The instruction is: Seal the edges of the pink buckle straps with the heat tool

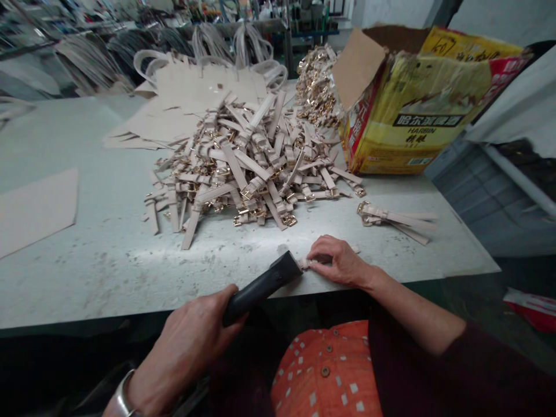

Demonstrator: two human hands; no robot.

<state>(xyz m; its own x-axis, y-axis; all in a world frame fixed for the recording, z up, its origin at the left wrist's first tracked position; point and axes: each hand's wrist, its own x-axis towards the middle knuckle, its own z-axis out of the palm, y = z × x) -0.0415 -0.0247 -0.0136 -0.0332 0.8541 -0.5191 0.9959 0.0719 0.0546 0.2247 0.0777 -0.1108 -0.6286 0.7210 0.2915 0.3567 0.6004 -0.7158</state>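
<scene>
My left hand [195,327] is wrapped round the handle of a black handheld tool [264,286], whose exact kind I cannot make out. Its wide, blunt head points right, close to the end of a small beige buckle strap [304,263]. Whether the head touches the strap is unclear. At the front of the table, my right hand [339,260] pinches that strap between thumb and fingers, which hide much of it. Behind both hands lies a heap of similar beige straps [243,168] with gold-coloured buckles. A few more buckle straps [391,219] lie together to the right.
A yellow cardboard box [417,116] with raised flaps stands at the back right, beside a pile of gold-buckled pieces [316,87]. Flat beige panels [178,110] with handles lie behind the heap. Another beige panel [39,205] lies left. The table [117,278] ends just before my body.
</scene>
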